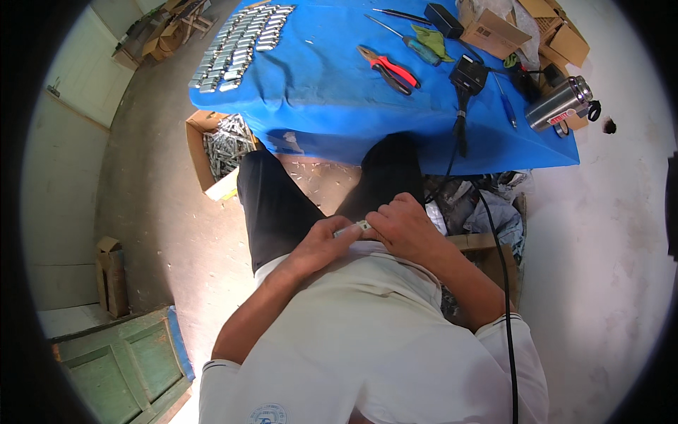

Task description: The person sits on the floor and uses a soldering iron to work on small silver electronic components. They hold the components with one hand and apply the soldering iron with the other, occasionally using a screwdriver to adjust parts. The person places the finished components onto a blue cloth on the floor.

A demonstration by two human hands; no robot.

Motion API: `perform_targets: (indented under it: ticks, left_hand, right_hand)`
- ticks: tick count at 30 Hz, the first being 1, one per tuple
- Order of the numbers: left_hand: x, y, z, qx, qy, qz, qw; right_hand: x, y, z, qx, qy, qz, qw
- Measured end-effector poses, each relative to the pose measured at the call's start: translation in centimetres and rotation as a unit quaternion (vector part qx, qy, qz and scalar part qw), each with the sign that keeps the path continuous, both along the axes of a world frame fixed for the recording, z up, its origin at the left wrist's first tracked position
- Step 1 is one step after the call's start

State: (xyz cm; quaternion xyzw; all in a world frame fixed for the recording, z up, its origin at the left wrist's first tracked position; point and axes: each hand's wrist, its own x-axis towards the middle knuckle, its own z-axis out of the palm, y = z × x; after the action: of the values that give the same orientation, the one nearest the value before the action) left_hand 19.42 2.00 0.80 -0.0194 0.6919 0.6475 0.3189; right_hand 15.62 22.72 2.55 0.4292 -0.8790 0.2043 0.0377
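Observation:
Above my lap, both hands meet around a small metal part (363,225) with a pale, light-coloured end. My left hand (325,242) is closed on its left side, thumb lying along it. The fingers of my right hand (403,225) pinch its other end. Much of the part is covered by my fingers, so its exact kind cannot be made out. On the blue-covered table (332,106) ahead, rows of similar-looking shiny metal parts (240,46) lie at the far left. Red-and-black pliers (389,69) rest near the table's middle.
A cardboard box of metal pieces (229,145) stands below the table's left corner. Screwdrivers (507,106), a black adapter (468,75) and a steel flask (559,104) sit at the right. A black cable (503,272) hangs down past my right arm.

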Motion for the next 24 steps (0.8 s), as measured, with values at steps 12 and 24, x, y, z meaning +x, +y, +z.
perform_targets:
  ticks: [12,24]
  left_hand:
    - [0.6,0.8,-0.5,-0.062,0.112,0.028,0.991]
    - [0.2,1.3,-1.3,-0.164,0.122,0.061,0.977]
  right_hand:
    - [0.4,-0.3,0.6,0.033,0.009,-0.062,0.997]
    - [4.0,-2.2,-4.0,-0.048,-0.016,-0.239,0.970]
